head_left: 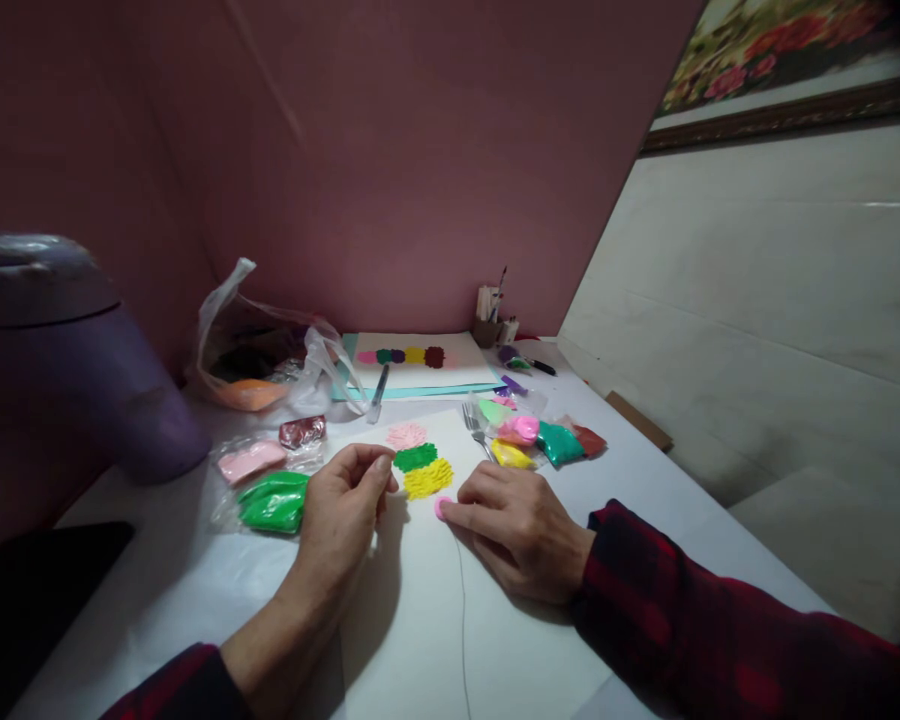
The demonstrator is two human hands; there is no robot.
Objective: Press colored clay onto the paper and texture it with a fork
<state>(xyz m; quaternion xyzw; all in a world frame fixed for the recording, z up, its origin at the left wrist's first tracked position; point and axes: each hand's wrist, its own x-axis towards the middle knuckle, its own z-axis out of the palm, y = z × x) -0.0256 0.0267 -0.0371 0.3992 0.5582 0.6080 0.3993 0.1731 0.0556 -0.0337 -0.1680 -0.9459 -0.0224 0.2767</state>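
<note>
A sheet of white paper (420, 620) lies before me with a thin curved line drawn down it. Textured patches of clay sit on it in a column: pale pink (406, 435), green (415, 458) and yellow (428, 479). Just below the yellow patch, a small round piece of pink clay (441, 507) touches the paper. My right hand (521, 525) is curled, with its index fingertip on that pink piece. To the left of the patches, my left hand (349, 495) is closed in a pinch above the paper; whatever is between its fingertips is hidden.
Bagged clay lies on both sides: green (274, 502) at left, yellow (511, 455) and teal (559, 443) at right. A fork (476, 425) rests beside the paper. Behind are a plastic bag (322, 355), a finished-looking sheet (420, 378) and a brush holder (487, 328). A purple tumbler (67, 380) stands left.
</note>
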